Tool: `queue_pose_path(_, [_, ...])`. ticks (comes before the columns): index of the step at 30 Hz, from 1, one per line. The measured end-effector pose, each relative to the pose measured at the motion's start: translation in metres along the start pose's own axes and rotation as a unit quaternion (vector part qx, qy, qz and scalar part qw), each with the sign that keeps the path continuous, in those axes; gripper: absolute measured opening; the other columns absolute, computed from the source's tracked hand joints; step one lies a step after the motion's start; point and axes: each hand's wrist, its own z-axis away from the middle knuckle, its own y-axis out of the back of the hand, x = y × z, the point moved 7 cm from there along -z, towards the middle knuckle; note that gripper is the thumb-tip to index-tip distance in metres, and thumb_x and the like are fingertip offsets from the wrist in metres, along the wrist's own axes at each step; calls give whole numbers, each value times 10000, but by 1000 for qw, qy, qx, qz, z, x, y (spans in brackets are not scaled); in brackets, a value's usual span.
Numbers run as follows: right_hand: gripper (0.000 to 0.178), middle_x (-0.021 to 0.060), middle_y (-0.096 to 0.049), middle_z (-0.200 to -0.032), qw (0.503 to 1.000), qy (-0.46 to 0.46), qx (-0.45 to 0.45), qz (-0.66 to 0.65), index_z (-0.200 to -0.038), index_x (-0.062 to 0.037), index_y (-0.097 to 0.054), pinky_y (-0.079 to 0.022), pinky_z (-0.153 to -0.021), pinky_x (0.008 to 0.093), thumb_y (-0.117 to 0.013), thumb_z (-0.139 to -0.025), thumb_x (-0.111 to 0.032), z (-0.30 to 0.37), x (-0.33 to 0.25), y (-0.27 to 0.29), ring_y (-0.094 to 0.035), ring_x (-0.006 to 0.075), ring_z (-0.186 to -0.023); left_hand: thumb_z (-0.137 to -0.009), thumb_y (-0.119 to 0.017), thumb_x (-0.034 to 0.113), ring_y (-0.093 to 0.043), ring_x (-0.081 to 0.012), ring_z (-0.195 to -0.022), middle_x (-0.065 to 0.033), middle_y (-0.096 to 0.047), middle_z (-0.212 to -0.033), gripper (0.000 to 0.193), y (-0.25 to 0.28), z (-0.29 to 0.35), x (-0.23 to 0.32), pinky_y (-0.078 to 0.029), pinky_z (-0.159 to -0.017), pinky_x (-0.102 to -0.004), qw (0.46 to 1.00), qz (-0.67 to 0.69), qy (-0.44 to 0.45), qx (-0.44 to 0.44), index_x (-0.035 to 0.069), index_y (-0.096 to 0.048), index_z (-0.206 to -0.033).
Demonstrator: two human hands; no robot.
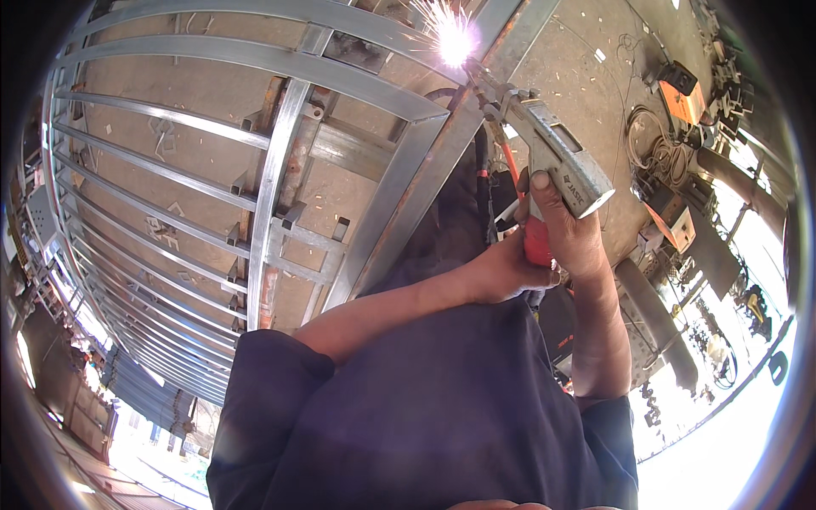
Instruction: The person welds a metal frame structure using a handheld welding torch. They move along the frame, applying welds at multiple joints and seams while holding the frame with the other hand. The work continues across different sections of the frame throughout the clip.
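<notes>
A grey welding gun [557,157] with a red grip slants up and to the left in front of me. My right hand [565,225] is wrapped round its grip, with the thumb lying along the rear of the body. Lower on the handle, my left hand [510,268] is closed round the red part from the left side. Bright white-pink light and flying sparks [455,44] burst at the nozzle end, over a metal bar of the frame. The glare hides the exact spot under the tip. A large silver metal frame [340,76] of square tubes stretches out to the left.
Rows of parallel bars [161,189] fill the frame's left side. Brown support beams [274,110] lie under it. To the right, coiled cable [659,149] and orange-and-black machines [684,98] stand on the floor. A red cable [510,161] hangs beside the gun.
</notes>
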Motion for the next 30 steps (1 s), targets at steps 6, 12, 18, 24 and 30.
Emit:
queue_pose_path(6, [342,21,-670,-906,1000,5,2,3,-1210,-16,-664,-528,-629,288,-674,-1068,-327,1,3,0,-649,114,-728,-939,-736,139,-662,-155,-873,-55,-672,-972,362,-1,2,1,-540,-761,-345,1000,0,2,11,28,-562,-1237])
queue_pose_path(12, [346,16,-667,-874,1000,-1,3,5,-1196,-19,-665,-524,-620,288,-672,-1068,-341,3,5,0,-650,115,-722,-953,-750,170,-656,-154,-939,-62,-672,-1050,425,-1,0,-8,-540,-812,-350,1000,-4,20,-19,25,-551,-1300])
queue_pose_path(18, [346,18,-666,-876,1000,5,0,0,-1194,-16,-662,-524,-619,292,-667,-1071,-340,4,5,0,-649,115,-721,-957,-763,201,-636,-152,-996,-61,-662,-1103,465,-3,4,0,-530,-874,-353,1000,-10,8,-19,23,-543,-1326])
queue_pose_path(24, [358,22,-669,-889,1000,2,3,9,-1214,-15,-663,-531,-619,293,-668,-1070,-342,7,3,-1,-651,115,-716,-913,-786,156,-652,-160,-1086,-64,-690,-1161,489,-3,4,-7,-534,-937,-362,999,0,33,-18,39,-562,-1331])
queue_pose_path(30, [377,27,-674,-892,1000,-10,6,8,-1225,-11,-664,-526,-613,294,-668,-1069,-354,10,8,0,-654,123,-712,-913,-784,153,-652,-146,-1046,-51,-689,-1123,473,-6,4,-10,-536,-902,-349,1000,23,8,-15,43,-563,-1316])
